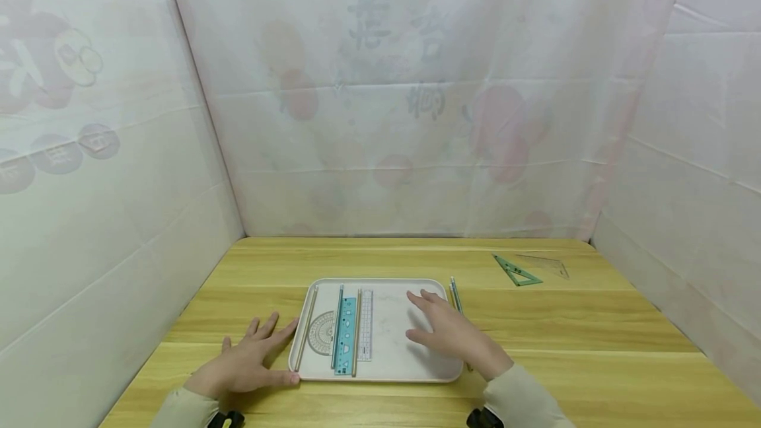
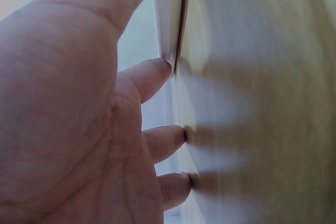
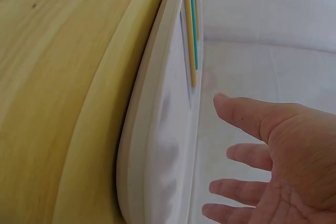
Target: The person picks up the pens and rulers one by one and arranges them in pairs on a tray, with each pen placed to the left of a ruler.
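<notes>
A white tray (image 1: pixel 395 362) lies on the table. From left to right it holds a gold pencil (image 1: pixel 306 329), a clear protractor (image 1: pixel 321 334), a blue pencil (image 1: pixel 337 325), a blue stencil ruler (image 1: pixel 346 337), another gold pencil (image 1: pixel 357 332) and a clear ruler (image 1: pixel 366 325). My left hand (image 1: pixel 246 358) is spread on the table at the tray's left side, its thumb and index fingertips right at the rim. Over the right part of the tray hovers my right hand (image 1: pixel 448 332), fingers apart and nothing held. The right wrist view shows its palm (image 3: pixel 310 166) beside the tray.
Just outside the tray's right rim lie pencils (image 1: pixel 456 296), partly hidden by my right hand. Farther back on the right are a green set square (image 1: pixel 516 271) and a clear set square (image 1: pixel 549 264). Fabric walls (image 1: pixel 380 117) enclose the wooden table (image 1: pixel 594 349).
</notes>
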Tool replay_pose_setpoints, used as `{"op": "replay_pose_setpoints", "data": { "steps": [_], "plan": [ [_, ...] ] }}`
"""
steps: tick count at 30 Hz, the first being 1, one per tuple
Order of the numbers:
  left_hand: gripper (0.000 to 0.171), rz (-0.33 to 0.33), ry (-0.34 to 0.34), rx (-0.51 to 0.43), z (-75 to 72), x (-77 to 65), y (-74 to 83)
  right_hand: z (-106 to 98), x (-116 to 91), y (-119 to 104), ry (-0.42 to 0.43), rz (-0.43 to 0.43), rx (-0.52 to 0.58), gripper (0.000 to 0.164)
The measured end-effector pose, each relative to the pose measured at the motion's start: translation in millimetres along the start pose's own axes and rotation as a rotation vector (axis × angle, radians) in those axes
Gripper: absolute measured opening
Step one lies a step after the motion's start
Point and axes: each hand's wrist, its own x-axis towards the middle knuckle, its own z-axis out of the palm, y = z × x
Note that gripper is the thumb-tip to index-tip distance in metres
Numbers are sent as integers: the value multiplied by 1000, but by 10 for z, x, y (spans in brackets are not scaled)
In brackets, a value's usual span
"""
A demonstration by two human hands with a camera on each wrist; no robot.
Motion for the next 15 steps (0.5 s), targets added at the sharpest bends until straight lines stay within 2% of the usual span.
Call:
{"op": "replay_pose_setpoints", "data": {
  "steps": [15],
  "plan": [
    [108, -5, -5, -5, 0, 2, 3, -53, -98, 159, -2, 25, 5, 75]
  ]
}}
